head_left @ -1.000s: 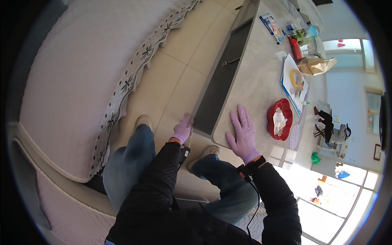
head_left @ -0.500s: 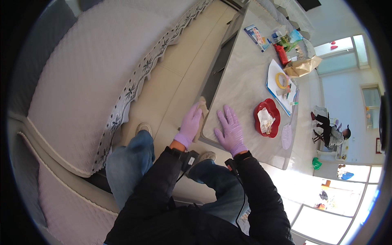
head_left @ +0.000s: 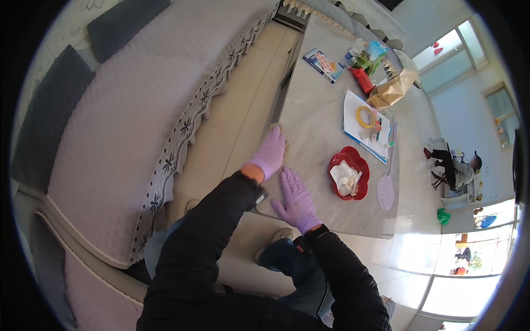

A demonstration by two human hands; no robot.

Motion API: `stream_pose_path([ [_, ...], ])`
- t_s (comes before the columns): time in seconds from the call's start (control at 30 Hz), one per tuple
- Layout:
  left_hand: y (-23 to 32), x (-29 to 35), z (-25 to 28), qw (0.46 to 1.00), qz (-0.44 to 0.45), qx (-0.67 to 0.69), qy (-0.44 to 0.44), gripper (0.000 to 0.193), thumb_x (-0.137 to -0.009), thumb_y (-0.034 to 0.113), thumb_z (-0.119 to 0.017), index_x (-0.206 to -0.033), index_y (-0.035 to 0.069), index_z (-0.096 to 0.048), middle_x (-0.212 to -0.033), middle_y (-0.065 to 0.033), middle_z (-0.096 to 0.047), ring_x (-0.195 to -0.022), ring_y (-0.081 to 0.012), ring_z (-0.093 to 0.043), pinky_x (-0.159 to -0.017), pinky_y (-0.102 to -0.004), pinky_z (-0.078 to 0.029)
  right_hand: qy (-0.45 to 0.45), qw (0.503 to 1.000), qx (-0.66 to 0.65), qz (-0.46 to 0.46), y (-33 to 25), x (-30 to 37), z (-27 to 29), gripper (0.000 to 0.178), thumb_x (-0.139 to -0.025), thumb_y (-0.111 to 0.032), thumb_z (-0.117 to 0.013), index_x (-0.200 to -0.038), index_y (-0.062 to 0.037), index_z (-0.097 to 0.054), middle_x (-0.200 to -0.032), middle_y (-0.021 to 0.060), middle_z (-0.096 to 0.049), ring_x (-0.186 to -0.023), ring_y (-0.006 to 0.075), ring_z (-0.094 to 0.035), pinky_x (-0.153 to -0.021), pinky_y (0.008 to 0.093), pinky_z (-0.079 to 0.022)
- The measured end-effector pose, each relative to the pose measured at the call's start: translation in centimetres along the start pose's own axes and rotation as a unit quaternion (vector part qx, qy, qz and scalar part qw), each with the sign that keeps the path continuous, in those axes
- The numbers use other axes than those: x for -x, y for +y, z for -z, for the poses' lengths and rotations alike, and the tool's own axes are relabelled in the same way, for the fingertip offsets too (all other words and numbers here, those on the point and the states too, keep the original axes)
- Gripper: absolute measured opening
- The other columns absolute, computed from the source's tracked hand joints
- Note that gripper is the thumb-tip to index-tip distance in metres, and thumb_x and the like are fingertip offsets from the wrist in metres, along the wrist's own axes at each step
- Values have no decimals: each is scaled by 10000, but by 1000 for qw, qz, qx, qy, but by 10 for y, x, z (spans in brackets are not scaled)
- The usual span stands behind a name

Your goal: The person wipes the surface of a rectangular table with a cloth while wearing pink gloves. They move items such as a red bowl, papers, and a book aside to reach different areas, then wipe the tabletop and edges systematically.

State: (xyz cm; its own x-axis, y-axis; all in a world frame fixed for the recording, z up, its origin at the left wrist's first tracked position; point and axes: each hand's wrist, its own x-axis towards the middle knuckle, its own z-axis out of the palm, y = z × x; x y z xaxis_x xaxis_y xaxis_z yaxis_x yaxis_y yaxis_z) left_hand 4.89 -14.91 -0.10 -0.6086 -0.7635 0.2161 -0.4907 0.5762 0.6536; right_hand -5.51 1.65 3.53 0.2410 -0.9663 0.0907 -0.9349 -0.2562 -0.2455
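- The lilac-gloved right hand [head_left: 300, 205] lies open, palm down, on the desk [head_left: 314, 113].
- Ahead and left of it, the left hand [head_left: 269, 151] closes over a mostly hidden tan cloth [head_left: 286, 147] at the desk's edge.
- The step in hand looks like wiping that edge; another stroke would call for firm, even pressure.
- Right of both hands sits a red scalloped bowl [head_left: 362, 190] holding crumpled white tissue [head_left: 346, 177].
- Beyond it lies a yellow tape roll [head_left: 358, 115].

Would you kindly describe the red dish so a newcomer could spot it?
Find the grey table, then the person's right hand flat on it. Just to the hand's right sits the red dish, set apart by its scalloped rim and crumpled white contents.
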Motion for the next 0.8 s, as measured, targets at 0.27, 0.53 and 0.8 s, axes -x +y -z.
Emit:
stream_pose_path([
  [0.27,0,29,8,997,15,42,-63,547,-965,114,-556,-1468,-51,-420,-1618,-297,-218,-1468,-420,-319,-1194,-411,-323,-18,1000,11,-9,-1,3,3,796,-914,-397,-615,-1478,105,-362,-1566,292,-343,-1463,433,-325,-1225,464,-250],
  [0.53,29,168,6,993,15,94,-69,554,-965,89,-579,-1480,-46,-424,-1633,-258,-231,-1494,-388,-296,-1207,-382,-297,-16,999,33,12,-1,8,0,817,-901,-356,-619,-1502,105,-313,-1591,289,-296,-1481,418,-296,-1238,452,-240],
  [0.8,-7,75,12,990,-66,81,-90,546,-982,80,-560,-1488,-51,-403,-1633,-254,-236,-1500,-412,-266,-1223,-389,-271,-57,998,34,-16,3,3,-1,768,-906,-374,-624,-1453,109,-385,-1556,293,-348,-1471,428,-306,-1238,472,-224],
])
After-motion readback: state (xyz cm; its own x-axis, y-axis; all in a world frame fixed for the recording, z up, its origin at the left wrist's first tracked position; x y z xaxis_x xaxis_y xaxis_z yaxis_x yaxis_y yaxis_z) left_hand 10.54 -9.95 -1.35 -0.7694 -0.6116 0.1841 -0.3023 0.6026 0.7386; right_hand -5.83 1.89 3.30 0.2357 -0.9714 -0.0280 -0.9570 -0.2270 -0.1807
